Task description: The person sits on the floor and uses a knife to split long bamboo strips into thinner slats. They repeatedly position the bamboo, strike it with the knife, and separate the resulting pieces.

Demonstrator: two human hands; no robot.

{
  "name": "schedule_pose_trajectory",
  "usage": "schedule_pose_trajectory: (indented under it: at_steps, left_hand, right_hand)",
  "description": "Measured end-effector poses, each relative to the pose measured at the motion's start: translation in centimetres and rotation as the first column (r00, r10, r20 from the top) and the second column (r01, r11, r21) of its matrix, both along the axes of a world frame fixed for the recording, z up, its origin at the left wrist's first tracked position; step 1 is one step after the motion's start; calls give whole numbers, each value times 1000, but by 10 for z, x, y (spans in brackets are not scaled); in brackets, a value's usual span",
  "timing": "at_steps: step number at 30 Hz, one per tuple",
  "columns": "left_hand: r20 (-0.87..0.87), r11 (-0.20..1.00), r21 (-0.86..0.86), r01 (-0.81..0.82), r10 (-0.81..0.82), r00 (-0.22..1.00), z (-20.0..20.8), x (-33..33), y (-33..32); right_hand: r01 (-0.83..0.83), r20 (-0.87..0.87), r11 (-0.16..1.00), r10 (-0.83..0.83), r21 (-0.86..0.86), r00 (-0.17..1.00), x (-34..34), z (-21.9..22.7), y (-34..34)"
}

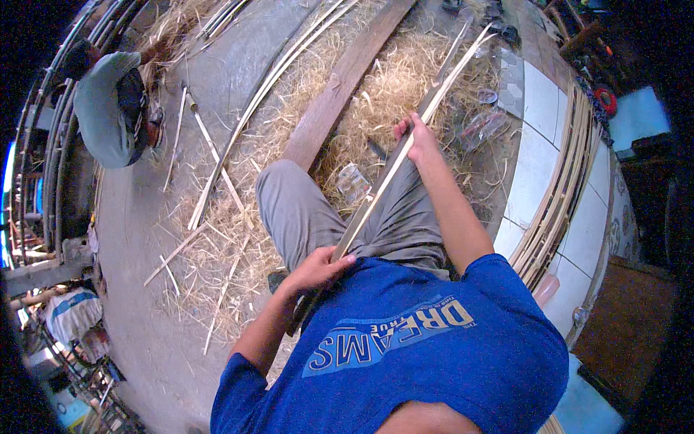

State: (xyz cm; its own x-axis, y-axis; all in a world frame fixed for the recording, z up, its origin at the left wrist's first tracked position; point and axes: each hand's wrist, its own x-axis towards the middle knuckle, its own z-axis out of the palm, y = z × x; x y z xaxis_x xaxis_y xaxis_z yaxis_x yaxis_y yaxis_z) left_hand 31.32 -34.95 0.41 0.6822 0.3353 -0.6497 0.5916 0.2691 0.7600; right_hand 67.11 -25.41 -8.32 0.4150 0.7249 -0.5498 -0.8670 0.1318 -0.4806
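Observation:
A long split bamboo strip (390, 176), dark on one side and pale on the other, slants across my lap from my waist to the upper right. My right hand (419, 141) is closed around its middle, above my right knee. Close to my waist, my left hand (318, 269) grips the lower part, its thumb lying along the strip. Past my right hand the far end divides into a pale length and a narrower greyish one; I cannot make out whether the greyish piece is bamboo or a blade.
Curly shavings (397, 76) cover the floor around a wooden plank (345, 85). Pale strips (264, 90) lie to the left. A clear plastic cup (353, 182) stands between my legs. Bundled strips (557, 199) rest on white tiles at right. Another person (108, 108) bends at upper left.

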Motion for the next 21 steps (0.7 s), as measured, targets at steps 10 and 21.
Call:
schedule_pose_trajectory:
  at_steps: [10, 21]
  left_hand:
    - [-138, 989, 142, -42, 62, 989, 7, 6, -4]
    - [17, 981, -18, -191, 191, 981, -10, -8, -12]
  right_hand:
    - [-72, 288, 994, 92, -79, 953, 4, 3, -2]
    - [-313, 402, 925, 377, -218, 834, -11, 7, -30]
